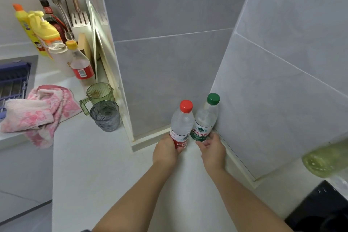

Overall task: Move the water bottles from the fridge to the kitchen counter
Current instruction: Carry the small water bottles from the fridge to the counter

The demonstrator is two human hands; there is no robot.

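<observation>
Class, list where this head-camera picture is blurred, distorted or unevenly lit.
Head view: the wide lens splays the tiled walls outward; a greenish object at the right edge is blurred beyond recognition; lighting is soft, with faint shadows; the red-capped bottle and green-capped bottle are sharp.

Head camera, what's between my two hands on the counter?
Nothing: the head view shows bare white counter between the left hand, gripping the red-capped bottle, and the right hand, holding the green-capped bottle.

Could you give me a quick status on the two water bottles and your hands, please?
Left hand grips red-capped bottle; right hand holds green-capped bottle. Both caps up, side by side in counter corner. Nothing blocking.
</observation>
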